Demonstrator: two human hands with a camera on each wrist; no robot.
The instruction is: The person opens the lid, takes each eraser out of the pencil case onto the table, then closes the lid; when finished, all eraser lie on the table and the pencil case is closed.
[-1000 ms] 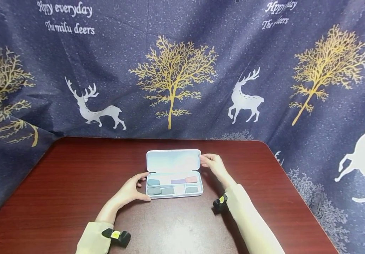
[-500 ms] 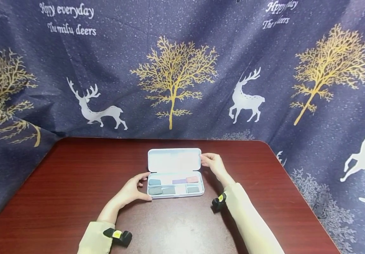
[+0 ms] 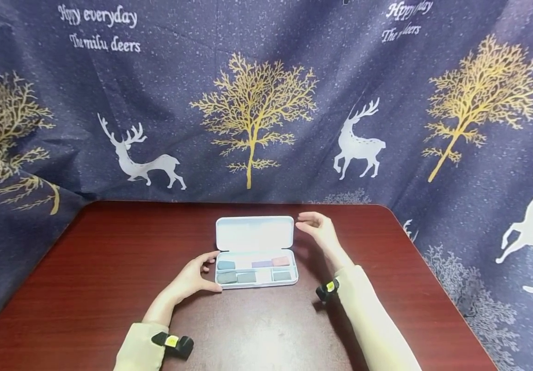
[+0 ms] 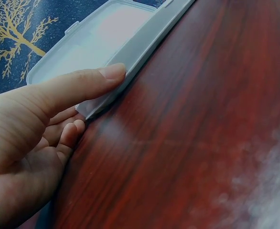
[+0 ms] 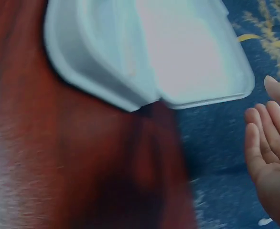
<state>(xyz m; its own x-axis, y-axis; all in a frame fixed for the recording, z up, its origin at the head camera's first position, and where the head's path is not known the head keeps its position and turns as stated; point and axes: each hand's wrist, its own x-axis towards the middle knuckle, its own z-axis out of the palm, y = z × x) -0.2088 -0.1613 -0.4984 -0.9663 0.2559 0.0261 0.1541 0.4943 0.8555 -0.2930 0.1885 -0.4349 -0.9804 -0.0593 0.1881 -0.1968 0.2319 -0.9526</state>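
Observation:
A white hinged plastic case point(image 3: 257, 286) stands on the table with its lid point(image 3: 254, 233) raised at the back. Small blocks lie in its compartments: a teal one point(image 3: 226, 265), a purple one point(image 3: 262, 264) and a pink one point(image 3: 280, 261) in the back row, several grey-green ones point(image 3: 246, 277) in front. My left hand point(image 3: 187, 281) grips the case's left end, thumb point(image 4: 112, 71) on the front wall and the other fingers curled round behind. Just right of the lid, my right hand point(image 3: 323, 234) hovers apart from it, fingers point(image 5: 269, 126) loosely bent and holding nothing.
The dark red wooden table point(image 3: 122, 257) spreads around the case on all sides. Behind its far edge hangs a blue cloth point(image 3: 285, 154) printed with trees and deer. Black wrist cameras point(image 3: 178, 346) sit on both sleeves.
My right hand has let go of the lid's right edge and moved slightly right and up. The left hand keeps its hold; the lid stays raised.

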